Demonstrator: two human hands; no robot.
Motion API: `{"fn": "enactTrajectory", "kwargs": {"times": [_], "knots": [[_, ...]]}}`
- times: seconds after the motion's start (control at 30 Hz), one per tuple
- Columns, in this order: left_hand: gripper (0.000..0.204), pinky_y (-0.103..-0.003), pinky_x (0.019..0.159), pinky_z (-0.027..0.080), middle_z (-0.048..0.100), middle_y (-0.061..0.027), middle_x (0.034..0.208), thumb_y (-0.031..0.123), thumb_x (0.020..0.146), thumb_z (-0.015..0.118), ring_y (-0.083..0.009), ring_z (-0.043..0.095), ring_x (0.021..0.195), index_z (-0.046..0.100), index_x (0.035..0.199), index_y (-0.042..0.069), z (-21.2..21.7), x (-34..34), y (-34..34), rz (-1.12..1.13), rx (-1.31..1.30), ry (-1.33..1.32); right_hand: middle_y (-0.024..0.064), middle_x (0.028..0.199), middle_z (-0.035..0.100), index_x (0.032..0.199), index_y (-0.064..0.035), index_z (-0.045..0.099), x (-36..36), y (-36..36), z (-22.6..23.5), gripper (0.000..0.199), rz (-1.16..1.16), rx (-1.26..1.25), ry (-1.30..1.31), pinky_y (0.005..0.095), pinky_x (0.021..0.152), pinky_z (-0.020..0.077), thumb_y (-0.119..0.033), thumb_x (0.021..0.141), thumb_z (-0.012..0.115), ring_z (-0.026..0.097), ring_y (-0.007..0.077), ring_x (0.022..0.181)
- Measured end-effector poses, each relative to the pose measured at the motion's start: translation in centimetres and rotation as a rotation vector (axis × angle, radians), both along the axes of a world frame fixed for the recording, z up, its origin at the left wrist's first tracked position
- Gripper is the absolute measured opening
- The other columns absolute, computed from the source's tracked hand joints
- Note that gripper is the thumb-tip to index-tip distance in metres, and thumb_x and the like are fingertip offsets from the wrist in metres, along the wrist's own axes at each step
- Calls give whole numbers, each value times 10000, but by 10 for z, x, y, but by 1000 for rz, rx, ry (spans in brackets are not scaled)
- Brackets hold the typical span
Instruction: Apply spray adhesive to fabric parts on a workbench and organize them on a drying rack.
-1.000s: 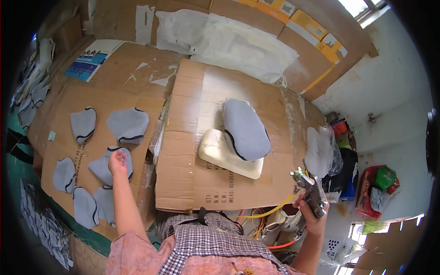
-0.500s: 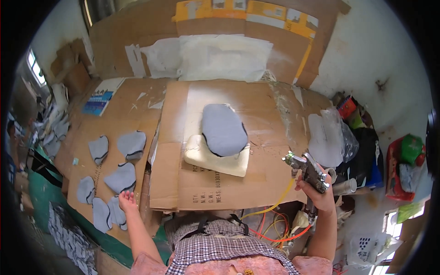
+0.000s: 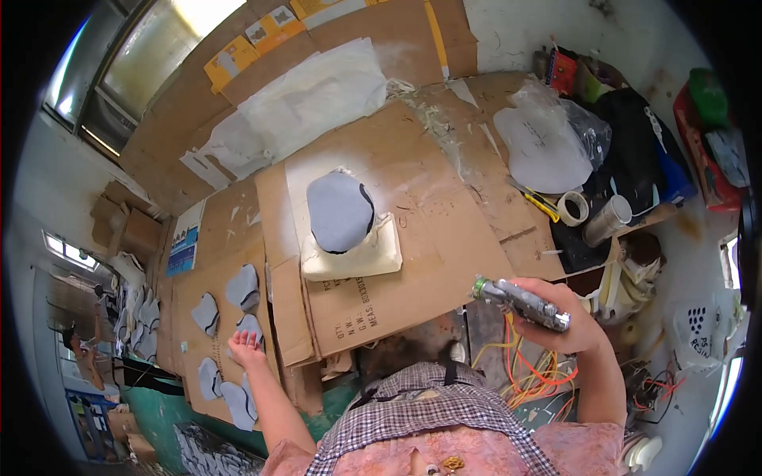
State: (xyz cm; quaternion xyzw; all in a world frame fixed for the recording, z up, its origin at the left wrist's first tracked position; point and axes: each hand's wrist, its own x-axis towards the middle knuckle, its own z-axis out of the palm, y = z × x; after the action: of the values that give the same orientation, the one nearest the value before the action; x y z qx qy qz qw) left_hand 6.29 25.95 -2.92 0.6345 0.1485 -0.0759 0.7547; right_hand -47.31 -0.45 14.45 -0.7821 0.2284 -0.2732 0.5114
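A metal spray gun [image 3: 524, 301] is gripped in my right hand [image 3: 565, 321], off the front right of the cardboard, with its nozzle end toward the left. My left hand [image 3: 248, 351] is open, fingers slightly curled, beside a grey piece with dark edging [image 3: 249, 325]; I cannot tell whether they touch. On the middle cardboard sheet [image 3: 429, 222], a larger grey rounded piece [image 3: 340, 210] with a black edge rests on a cream pad [image 3: 357, 260]. Several smaller grey pieces, such as this one [image 3: 242, 287], lie on the left cardboard.
At the right lie a yellow cutter [image 3: 543, 206], a tape roll [image 3: 573, 209], a cylindrical container [image 3: 609, 218] and clear plastic sheeting [image 3: 548, 143]. Orange and yellow hoses [image 3: 536, 369] hang below the right hand. A heap of grey pieces [image 3: 143, 317] is at far left.
The view has turned, so the table appears slanted. The spray gun now lies flatter in my right hand. My left hand remains by the small grey pieces.
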Motion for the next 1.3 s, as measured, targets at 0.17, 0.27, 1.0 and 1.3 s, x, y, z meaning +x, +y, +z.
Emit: {"fn": "enactTrajectory", "kwargs": {"times": [0.17,0.27,1.0,1.3], "knots": [[287,-254,533,349,569,-9,853,355,816,433,-163,560,655,490,959,113,-8,0,6,-34,-63,5,50,733,561,1137,-13,488,9,33,6,476,-61,-26,26,217,594,420,27,671,579,514,94,618],[265,-245,513,358,569,-22,840,329,817,449,-166,563,629,494,944,100,-20,6,19,-39,-143,23,41,672,543,1129,-18,494,22,57,13,480,-106,-136,54,208,561,412,27,659,582,503,94,574],[285,-264,643,365,571,-9,844,267,807,487,-141,553,678,511,1024,84,-100,53,217,275,-273,163,68,698,542,1137,-1,472,213,190,57,474,26,-318,414,216,555,408,41,674,559,482,111,565],[238,-264,662,358,565,-6,823,236,783,548,-137,551,675,517,972,95,-92,43,233,357,-311,145,61,747,554,1130,-16,484,249,161,71,431,-15,-449,331,234,596,429,23,704,541,505,107,610]]}}
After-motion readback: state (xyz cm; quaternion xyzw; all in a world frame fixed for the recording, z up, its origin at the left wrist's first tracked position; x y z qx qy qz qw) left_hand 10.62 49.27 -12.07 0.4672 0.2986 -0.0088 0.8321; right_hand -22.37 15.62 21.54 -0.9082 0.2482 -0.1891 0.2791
